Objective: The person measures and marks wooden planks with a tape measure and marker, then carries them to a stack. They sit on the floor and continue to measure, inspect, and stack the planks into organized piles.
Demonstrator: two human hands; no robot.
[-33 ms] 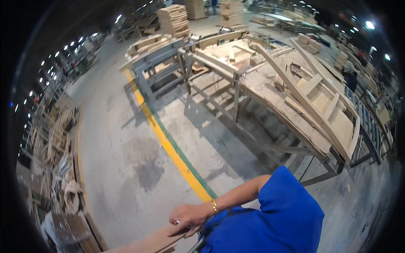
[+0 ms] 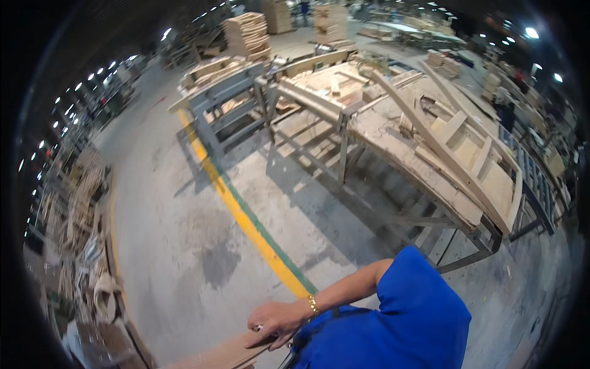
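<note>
1. Our right grip (image 2: pixel 279 321) is curled over one end of the wooden boards (image 2: pixel 224 353), pinching them; for our left grip we cannot tell.
2. The boards, long, flat and layered, reach down-left past the lower edge of view, left of our blue sleeve (image 2: pixel 424 307). We wear a gold bracelet (image 2: pixel 312 303) on this wrist.
3. Ahead, we have open room on the smooth, stained concrete floor (image 2: pixel 166 209). A yellow line (image 2: pixel 270 256) edged in green runs away from us across it.
4. To our right, a rough-topped table (image 2: pixel 384 126) on metal legs blocks the way. A pale wooden frame (image 2: pixel 452 127) with long curved rails and cross slats lies on it, overhanging the near end.
5. Farther forward, a grey slatted rack (image 2: pixel 227 88) stands beside the line.
6. Along our left, heaped wood pieces (image 2: pixel 80 197) bound the walkway.
7. Beyond the rack rises a tall stack of wooden parts (image 2: pixel 247 35).
</note>
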